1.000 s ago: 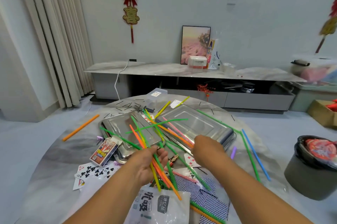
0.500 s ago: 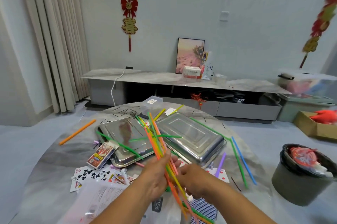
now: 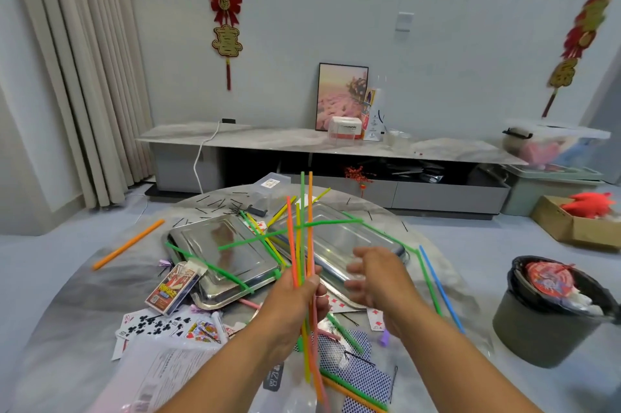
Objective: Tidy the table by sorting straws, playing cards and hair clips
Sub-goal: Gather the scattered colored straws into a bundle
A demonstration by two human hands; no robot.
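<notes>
While the left hand [image 3: 295,298] grips a bundle of coloured straws [image 3: 304,244] standing nearly upright over the round table [image 3: 67,305], the right hand [image 3: 376,278] hovers at its 3 o'clock, fingers spread and empty. Two steel trays [image 3: 228,244] lie at 12 o'clock; playing cards [image 3: 158,328] scatter at 9 o'clock.

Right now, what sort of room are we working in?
Most likely a home living room. A low media console runs along the wall with a framed picture leaning on it, pleated curtains hang to the left, and red festive ornaments decorate the wall beyond the cluttered round table.
</notes>
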